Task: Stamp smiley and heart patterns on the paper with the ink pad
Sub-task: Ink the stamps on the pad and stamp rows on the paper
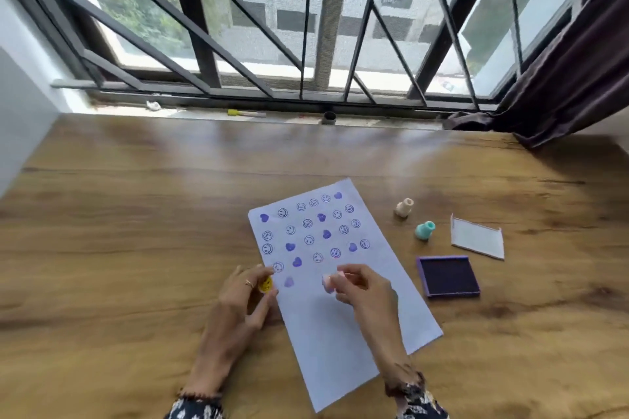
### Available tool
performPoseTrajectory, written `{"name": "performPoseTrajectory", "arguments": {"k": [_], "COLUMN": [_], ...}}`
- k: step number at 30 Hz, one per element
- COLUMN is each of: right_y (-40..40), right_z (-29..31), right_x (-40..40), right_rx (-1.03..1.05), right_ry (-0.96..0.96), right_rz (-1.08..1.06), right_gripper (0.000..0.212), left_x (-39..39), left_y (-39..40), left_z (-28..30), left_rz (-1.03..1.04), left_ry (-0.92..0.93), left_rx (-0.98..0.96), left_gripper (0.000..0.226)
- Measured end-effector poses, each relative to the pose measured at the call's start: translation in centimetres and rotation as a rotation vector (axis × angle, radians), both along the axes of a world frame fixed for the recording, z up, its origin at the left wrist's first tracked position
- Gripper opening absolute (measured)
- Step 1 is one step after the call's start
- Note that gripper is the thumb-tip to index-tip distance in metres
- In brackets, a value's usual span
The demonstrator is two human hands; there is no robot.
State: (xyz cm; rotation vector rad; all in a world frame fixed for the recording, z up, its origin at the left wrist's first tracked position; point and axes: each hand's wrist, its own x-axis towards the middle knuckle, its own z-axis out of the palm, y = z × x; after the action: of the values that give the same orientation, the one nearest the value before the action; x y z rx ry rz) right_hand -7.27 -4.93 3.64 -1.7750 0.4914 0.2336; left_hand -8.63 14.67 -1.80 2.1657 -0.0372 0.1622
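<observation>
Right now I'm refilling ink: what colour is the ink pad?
Dark purple, in a lighter purple case: ink pad, head view.

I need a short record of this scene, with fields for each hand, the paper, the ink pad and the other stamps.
left hand: holds yellow stamp at paper's left edge
right hand: pinches pink stamp over paper
paper: upper half covered with purple smileys and hearts
ink pad: open, right of paper
lid: beyond ink pad
spare stamps: beige stamp, teal stamp, right of paper
</observation>
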Motion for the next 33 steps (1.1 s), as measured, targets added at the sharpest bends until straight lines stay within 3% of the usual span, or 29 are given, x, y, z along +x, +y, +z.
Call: {"name": "performPoseTrajectory", "arguments": {"k": [4, 10, 13, 17, 29, 31, 33], "right_y": [2.7, 3.8, 4.5, 4.6, 4.0, 3.9, 3.4], "right_z": [0.3, 3.4, 2.8, -0.8, -2.4, -2.3, -1.8], "right_x": [0.2, 0.9, 1.1, 0.8, 0.7, 0.8, 1.3], "right_rx": [-0.499, -0.698, -0.722, -0.683, -0.717, -0.626, -0.384], "right_ry": [-0.196, -0.496, -0.501, -0.314, -0.404, -0.352, -0.213], "right_rz": [0.263, 0.258, 0.275, 0.363, 0.407, 0.362, 0.231], "right_gripper": [0.012, 0.005, 0.005, 0.005, 0.004, 0.005, 0.008], "left_x": [0.2, 0.4, 0.5, 0.4, 0.4, 0.3, 0.2], "left_y": [0.1, 0.3, 0.3, 0.3, 0.3, 0.3, 0.3], "left_z": [-0.3, -0.2, -0.3, -0.5, -0.3, -0.1, 0.2], "left_rz": [0.000, -0.009, -0.006, 0.000, -0.006, 0.000, 0.016], "left_ry": [-0.013, -0.045, -0.050, -0.062, -0.069, -0.044, 0.013], "left_rx": [0.001, -0.004, -0.003, 0.019, 0.016, 0.005, -0.013], "left_gripper": [0.031, 0.031, 0.031, 0.032, 0.032, 0.033, 0.035]}}
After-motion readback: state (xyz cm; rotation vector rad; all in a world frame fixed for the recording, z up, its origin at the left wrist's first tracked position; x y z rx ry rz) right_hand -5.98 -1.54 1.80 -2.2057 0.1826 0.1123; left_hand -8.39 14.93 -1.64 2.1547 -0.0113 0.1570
